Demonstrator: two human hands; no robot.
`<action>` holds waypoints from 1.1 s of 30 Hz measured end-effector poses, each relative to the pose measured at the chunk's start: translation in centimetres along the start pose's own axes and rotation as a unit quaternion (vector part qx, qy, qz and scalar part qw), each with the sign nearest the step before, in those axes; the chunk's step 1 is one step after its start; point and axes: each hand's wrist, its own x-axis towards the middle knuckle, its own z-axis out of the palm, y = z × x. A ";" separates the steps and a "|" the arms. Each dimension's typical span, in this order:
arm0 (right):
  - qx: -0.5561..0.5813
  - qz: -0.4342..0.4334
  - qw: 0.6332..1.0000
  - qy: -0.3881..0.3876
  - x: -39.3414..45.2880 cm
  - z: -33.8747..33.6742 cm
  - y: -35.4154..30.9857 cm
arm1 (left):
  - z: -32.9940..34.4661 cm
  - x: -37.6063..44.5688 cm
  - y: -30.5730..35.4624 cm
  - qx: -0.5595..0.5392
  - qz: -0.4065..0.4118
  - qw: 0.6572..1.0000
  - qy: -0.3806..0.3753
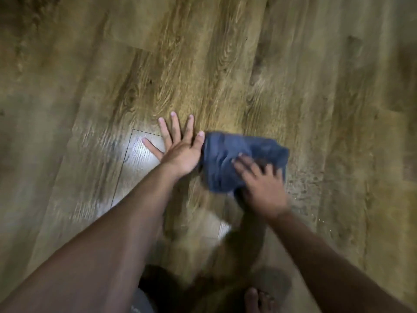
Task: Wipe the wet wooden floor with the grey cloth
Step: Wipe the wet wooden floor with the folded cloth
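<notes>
Meanwhile, a person crouched over a wooden floor (225, 53) presses the right hand (262, 188), fingers spread, onto a bunched grey cloth (228, 159) just past centre at about four o'clock; motion blur hides whether any fabric is pinched. At its nine o'clock, the left hand (178, 152) lies flat and splayed on the boards, its index fingertip touching the cloth's edge. Soft, limp and light, the cloth likely handles best under a flat palm at its middle, gliding over the slick sheen

Wood-grain plank floor (225, 64), bright glare, perhaps wet.
</notes>
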 end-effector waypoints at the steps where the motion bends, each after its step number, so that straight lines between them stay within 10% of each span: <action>1: -0.002 0.058 0.998 0.008 2.6 -0.7 2.8 | 0.0 0.1 0.0 0.005 -0.003 1.000 -0.009; 8: -0.001 0.269 0.963 0.024 13.1 -3.8 9.5 | 0.3 0.4 0.4 0.058 -0.017 0.998 -0.018; 19: -0.017 -0.090 0.986 -0.139 -6.0 -2.7 -1.4 | 1.1 -0.2 0.0 0.093 0.011 0.994 0.052; 26: -0.025 -0.159 0.986 -0.045 -10.6 1.3 -1.2 | 5.1 -5.1 4.2 -0.068 0.306 0.932 0.182; 33: -0.014 0.172 0.985 0.000 -0.4 -2.1 14.3 | 7.1 -4.0 4.2 -0.078 0.301 0.916 0.255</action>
